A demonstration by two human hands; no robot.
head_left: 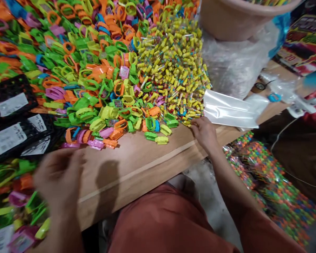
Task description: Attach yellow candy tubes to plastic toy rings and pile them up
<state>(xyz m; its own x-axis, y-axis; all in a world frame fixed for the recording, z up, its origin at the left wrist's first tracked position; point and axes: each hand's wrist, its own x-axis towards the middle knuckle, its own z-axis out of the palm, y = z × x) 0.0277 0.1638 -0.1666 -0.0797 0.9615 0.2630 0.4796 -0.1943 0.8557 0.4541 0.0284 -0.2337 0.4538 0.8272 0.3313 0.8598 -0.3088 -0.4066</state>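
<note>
Tabletop edge (144, 180) runs open between left hand (58, 174) and right hand (205, 133), fingers' (196, 123) closure unclear.

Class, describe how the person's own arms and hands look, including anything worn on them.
Neither hand wears a glove. The left hand is blurred, hiding fine detail; the right hand has no watch or bracelet visible at its wrist. Higher up the right arm is a plain rust-red sleeve, similar in colour to the clothing over the body.

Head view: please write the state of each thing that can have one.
Toy watches: heaped loose, many looped.
Yellow-capped tubes: heaped loose.
Left hand: blurred, fingers curled.
Right hand: fingers bent, beside the tubes.
Clear plastic sleeves: lying flat.
Plastic basin: upright, loaded.
Floor bags: filled.
</note>
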